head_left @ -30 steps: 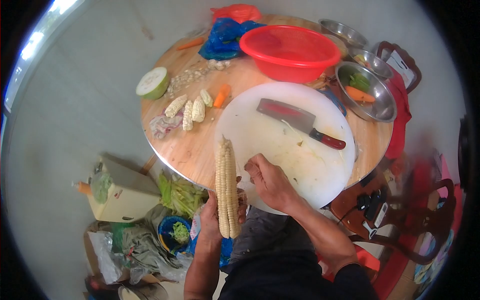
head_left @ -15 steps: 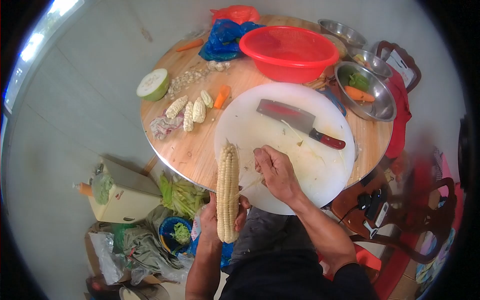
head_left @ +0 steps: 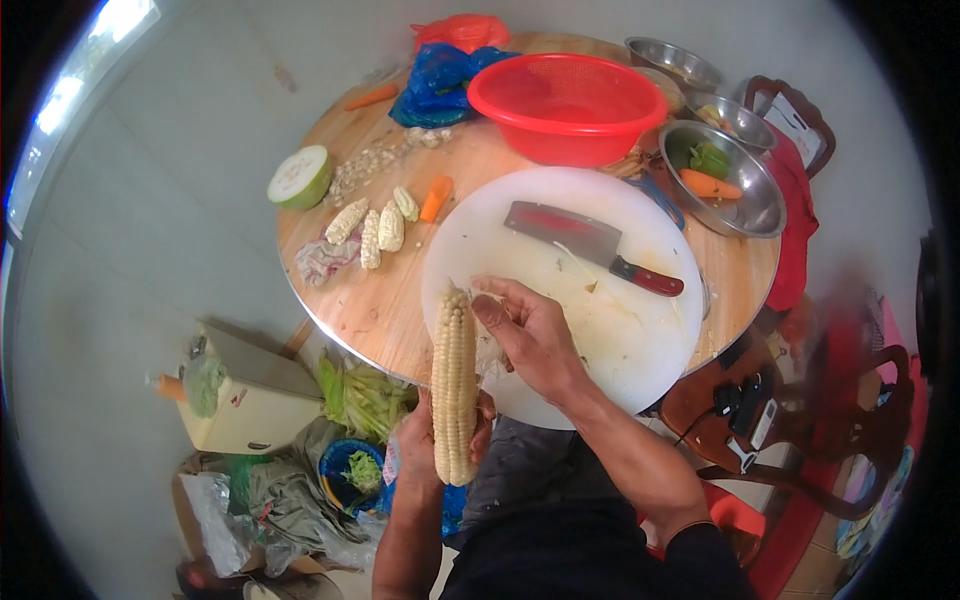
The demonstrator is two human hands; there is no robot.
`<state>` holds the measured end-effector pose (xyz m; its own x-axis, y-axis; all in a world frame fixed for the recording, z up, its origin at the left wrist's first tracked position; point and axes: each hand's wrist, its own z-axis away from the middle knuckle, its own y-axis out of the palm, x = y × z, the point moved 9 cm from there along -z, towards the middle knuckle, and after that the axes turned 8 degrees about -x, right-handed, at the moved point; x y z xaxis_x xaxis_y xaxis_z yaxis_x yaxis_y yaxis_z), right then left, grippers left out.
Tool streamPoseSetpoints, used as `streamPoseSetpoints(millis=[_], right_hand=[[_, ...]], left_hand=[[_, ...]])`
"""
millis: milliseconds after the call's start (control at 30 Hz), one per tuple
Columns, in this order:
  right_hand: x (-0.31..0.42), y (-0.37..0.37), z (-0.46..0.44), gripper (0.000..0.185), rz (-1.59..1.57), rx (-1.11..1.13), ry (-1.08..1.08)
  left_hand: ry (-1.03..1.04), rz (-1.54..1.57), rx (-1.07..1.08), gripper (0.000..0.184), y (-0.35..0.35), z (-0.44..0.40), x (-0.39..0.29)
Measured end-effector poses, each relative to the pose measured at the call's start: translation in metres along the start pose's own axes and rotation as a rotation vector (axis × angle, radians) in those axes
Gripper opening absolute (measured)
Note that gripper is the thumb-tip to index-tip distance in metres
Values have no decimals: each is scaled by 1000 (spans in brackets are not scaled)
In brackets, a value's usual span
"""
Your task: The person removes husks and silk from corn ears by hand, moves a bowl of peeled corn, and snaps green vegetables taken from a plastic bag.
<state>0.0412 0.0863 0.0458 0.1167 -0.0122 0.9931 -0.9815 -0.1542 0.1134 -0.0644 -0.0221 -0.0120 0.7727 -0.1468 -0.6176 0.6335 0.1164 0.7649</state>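
A long, pale ear of corn [head_left: 455, 395] stands nearly upright in front of me, husked, over the near edge of the table. Around its lower half my left hand [head_left: 417, 440] is closed, gripping it from behind. My right hand [head_left: 540, 345] is just right of the cob's upper end, thumb and forefinger apart and pointing at it; whether the fingertips touch it I cannot tell. Fine pale silk strands show below that hand. Under the right hand lies a round white cutting board [head_left: 640, 370], with a cleaver [head_left: 565, 232] flat on it, its dark red handle to the right.
On the round wooden table [head_left: 350, 320] are several short corn pieces [head_left: 390, 228], a carrot piece [head_left: 436, 198], a cut green gourd [head_left: 302, 178] and a red basin [head_left: 570, 110]. Metal bowls [head_left: 765, 200] stand at right. Corn husks [head_left: 360, 395] lie below, beside a bin [head_left: 250, 390].
My right hand has moved slightly left and up towards the cob's tip, and its pinched fingers have spread. The left hand still holds the ear of corn. The view has shifted slightly.
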Motion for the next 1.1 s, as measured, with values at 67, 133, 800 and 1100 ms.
streamPoseSetpoints(millis=[67,133,800,1100], right_hand=[[-9,3,-5,35,-46,-20,29],[-15,3,-6,33,-89,-40,59],[-35,-2,56,25,-86,367,240],[8,-3,8,29,30,-72,-76]], left_hand=[[-14,-33,-137,59,1,3,1],[-7,-18,-139,59,4,3,0],[-1,-184,-282,72,-29,-1,-1],[5,-100,-231,69,-23,-2,11]])
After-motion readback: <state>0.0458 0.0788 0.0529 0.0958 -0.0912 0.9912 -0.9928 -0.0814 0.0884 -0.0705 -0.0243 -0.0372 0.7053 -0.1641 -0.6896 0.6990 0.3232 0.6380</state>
